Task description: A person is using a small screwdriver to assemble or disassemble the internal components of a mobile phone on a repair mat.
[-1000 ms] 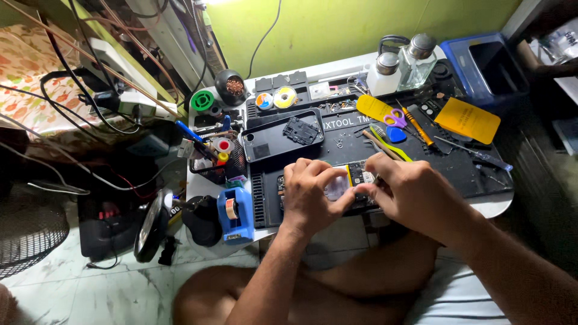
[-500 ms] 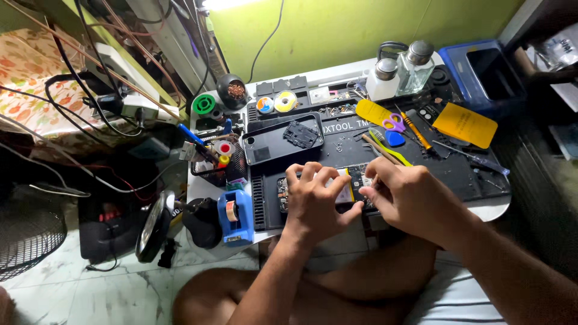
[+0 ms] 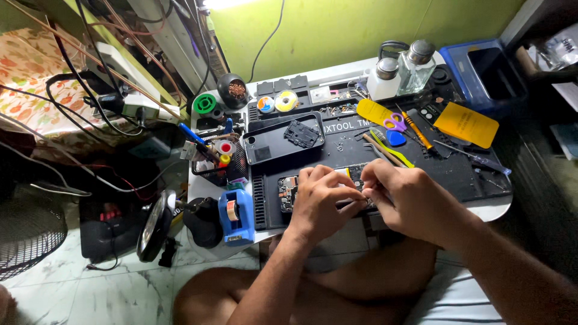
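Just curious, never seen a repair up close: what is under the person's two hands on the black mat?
An opened phone lies on the black mat, its circuit parts showing beside the left hand. The right hand covers its other end, and what the fingertips pinch is hidden.

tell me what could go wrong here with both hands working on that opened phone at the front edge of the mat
1. The opened phone lies near the front edge of the black mat; a slip of the left hand or right hand might push it off.
2. Tiny loose parts scattered on the mat could be brushed away.
3. The glass bottle stands close behind; a spill could reach the exposed board.
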